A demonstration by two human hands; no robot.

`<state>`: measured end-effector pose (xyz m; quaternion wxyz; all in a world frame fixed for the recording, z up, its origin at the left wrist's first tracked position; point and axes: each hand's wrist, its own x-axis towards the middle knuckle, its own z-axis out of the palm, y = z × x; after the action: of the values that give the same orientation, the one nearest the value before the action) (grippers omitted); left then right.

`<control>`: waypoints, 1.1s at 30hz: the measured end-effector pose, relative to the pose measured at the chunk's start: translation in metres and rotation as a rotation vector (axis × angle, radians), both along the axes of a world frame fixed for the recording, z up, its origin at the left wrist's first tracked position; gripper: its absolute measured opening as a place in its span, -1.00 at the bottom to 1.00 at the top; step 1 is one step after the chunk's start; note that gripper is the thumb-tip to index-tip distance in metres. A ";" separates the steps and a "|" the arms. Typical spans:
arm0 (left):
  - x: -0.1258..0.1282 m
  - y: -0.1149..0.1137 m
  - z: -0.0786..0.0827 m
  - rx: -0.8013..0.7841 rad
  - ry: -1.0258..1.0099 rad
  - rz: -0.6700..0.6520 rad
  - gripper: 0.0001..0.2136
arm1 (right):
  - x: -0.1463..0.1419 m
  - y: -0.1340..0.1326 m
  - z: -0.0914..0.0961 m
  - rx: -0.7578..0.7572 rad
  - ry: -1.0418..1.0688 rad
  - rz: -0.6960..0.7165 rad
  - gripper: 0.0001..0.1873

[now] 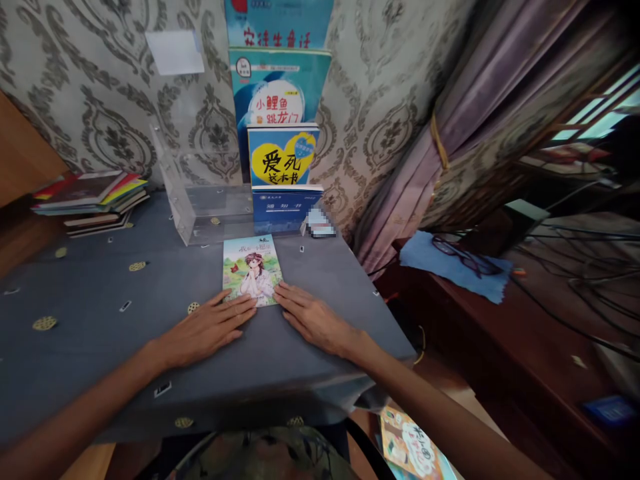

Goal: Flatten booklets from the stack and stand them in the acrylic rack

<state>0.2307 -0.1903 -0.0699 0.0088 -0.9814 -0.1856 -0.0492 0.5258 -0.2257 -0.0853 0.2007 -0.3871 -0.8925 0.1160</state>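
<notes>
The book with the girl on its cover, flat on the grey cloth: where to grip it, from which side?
Likely its near edge, from the person's side: the book lies flat and thin, so an edge needs lifting. The left hand and right hand rest open at its near corners.

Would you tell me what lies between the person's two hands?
In the head view, the girl-cover book has its near edge between the left hand and right hand; closer in, bare grey tablecloth.
</notes>
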 end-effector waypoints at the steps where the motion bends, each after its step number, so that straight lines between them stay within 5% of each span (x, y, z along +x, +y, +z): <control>1: 0.003 0.000 -0.001 0.006 0.005 -0.005 -0.50 | -0.001 0.000 -0.001 0.006 -0.005 -0.001 -0.51; 15: 0.028 -0.009 -0.014 0.085 -0.038 0.046 -0.54 | -0.011 -0.002 -0.002 0.044 -0.092 -0.011 -0.49; 26: 0.017 -0.030 -0.007 0.415 -0.236 0.128 -0.71 | -0.056 -0.012 0.001 0.001 -0.099 0.062 -0.39; 33: 0.013 -0.032 -0.010 0.323 -0.270 0.171 -0.71 | -0.060 -0.020 0.002 -0.013 -0.095 0.066 -0.38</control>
<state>0.2440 -0.2225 -0.0797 0.1448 -0.9324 -0.2574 -0.2083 0.4662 -0.2454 -0.0832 0.1516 -0.3637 -0.9125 0.1099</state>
